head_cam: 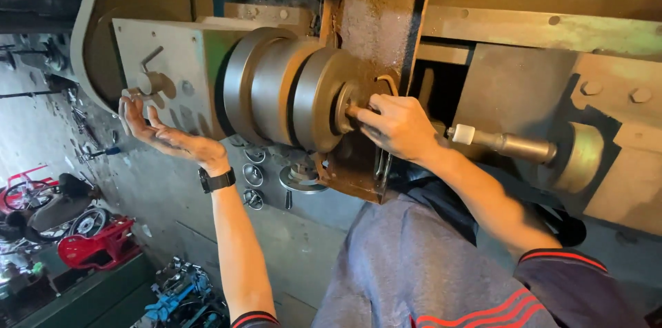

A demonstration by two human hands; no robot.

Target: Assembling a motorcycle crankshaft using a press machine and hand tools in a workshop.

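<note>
Machine workshop: heavy lathe chuck, levers, greasy steel housing.

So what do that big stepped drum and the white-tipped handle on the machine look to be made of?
Stepped drum: apparently turned steel or iron, dull grey with a soft sheen along its rims and ring-shaped machining steps. Handle: a brownish-grey metal rod, matte, probably steel; its white tip looks like plastic or rubber, smooth and opaque, though the picture cannot settle which. The right hand works at the drum's hub.

Stepped steel pulley — grey, horizontal axis, on machine.
</note>
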